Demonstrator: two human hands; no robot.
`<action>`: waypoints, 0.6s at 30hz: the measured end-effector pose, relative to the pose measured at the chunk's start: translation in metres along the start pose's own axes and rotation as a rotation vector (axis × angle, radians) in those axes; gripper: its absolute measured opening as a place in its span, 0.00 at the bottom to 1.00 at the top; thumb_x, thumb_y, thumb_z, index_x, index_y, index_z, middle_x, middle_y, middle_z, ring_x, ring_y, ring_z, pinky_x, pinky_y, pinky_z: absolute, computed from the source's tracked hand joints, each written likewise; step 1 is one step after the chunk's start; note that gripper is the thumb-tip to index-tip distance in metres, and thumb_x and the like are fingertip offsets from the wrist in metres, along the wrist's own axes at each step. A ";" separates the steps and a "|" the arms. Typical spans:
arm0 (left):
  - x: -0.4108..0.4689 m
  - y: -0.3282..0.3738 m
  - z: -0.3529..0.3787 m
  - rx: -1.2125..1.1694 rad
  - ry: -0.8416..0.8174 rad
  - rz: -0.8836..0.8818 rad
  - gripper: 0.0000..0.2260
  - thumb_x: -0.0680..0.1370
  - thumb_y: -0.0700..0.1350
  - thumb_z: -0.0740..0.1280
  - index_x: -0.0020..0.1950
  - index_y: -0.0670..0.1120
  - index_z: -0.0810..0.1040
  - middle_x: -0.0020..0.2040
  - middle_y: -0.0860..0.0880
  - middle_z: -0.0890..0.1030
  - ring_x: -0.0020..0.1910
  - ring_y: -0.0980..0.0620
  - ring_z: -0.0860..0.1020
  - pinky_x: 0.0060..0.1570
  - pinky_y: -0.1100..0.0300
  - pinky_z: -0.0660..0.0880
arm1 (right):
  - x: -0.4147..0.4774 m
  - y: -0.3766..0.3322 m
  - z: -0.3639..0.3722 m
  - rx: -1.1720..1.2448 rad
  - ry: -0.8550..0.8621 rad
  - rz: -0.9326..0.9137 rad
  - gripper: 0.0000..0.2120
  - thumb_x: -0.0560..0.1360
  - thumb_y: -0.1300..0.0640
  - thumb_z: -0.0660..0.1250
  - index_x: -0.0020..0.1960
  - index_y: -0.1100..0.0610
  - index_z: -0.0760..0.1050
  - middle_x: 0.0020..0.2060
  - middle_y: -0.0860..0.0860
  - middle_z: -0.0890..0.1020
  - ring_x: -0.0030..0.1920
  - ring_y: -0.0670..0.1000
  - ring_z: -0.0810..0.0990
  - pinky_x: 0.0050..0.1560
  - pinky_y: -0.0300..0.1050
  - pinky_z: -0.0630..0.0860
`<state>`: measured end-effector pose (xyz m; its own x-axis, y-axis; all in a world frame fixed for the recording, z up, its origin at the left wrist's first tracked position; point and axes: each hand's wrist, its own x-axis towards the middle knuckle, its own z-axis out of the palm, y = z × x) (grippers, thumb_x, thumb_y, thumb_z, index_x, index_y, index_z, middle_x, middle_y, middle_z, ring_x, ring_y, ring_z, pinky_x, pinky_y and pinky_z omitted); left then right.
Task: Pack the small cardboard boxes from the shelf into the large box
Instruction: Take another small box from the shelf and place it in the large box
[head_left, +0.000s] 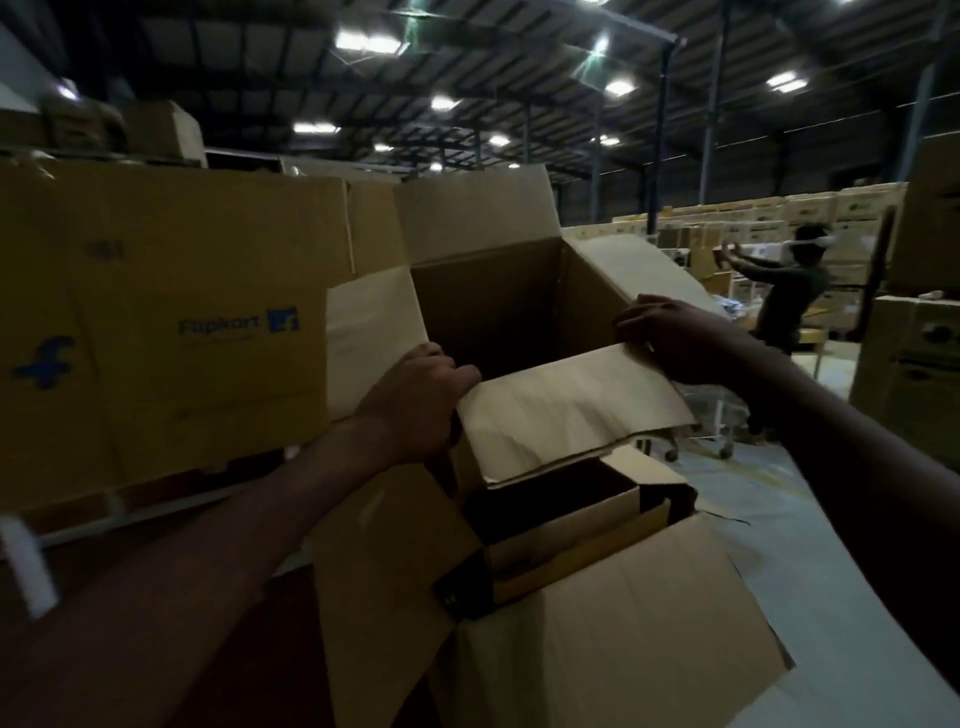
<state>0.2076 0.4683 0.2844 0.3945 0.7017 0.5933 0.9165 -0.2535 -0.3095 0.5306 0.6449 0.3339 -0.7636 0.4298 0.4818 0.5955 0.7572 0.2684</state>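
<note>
A large open cardboard box is lifted in front of me with its flaps spread. My left hand grips the near flap at its left corner. My right hand grips the same flap at its right corner. Below it stands a second open cardboard box with a dark inside, where a small yellow-brown box lies. What lies deeper in either box is hidden.
A big printed carton stands on a shelf at the left, with more cartons above it. Another person reaches toward stacked cartons at the right. Tall cartons stand at the far right. Pale floor runs along the right.
</note>
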 end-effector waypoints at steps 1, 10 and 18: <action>-0.004 0.001 0.003 -0.018 -0.033 -0.026 0.11 0.71 0.45 0.71 0.52 0.46 0.81 0.42 0.46 0.82 0.42 0.45 0.77 0.51 0.55 0.69 | 0.001 -0.001 0.007 0.032 -0.037 0.017 0.17 0.74 0.64 0.69 0.61 0.52 0.79 0.61 0.52 0.79 0.63 0.54 0.74 0.62 0.57 0.75; -0.011 -0.001 0.002 -0.112 -0.046 -0.144 0.13 0.71 0.52 0.70 0.51 0.48 0.85 0.45 0.47 0.85 0.46 0.43 0.80 0.49 0.57 0.67 | 0.006 -0.005 0.035 0.167 0.029 0.063 0.13 0.75 0.65 0.66 0.57 0.55 0.82 0.54 0.56 0.82 0.56 0.58 0.79 0.58 0.56 0.75; -0.006 0.008 -0.004 -0.497 0.063 -0.199 0.01 0.78 0.54 0.74 0.47 0.61 0.85 0.44 0.49 0.86 0.37 0.49 0.84 0.39 0.47 0.81 | 0.001 -0.020 0.033 0.285 0.163 -0.084 0.18 0.76 0.46 0.66 0.60 0.55 0.78 0.56 0.52 0.80 0.56 0.51 0.79 0.54 0.37 0.76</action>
<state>0.2127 0.4588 0.2813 0.1991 0.7309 0.6528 0.8889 -0.4151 0.1937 0.5099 0.6470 0.3012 -0.7438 0.2931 0.6007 0.4208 0.9036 0.0801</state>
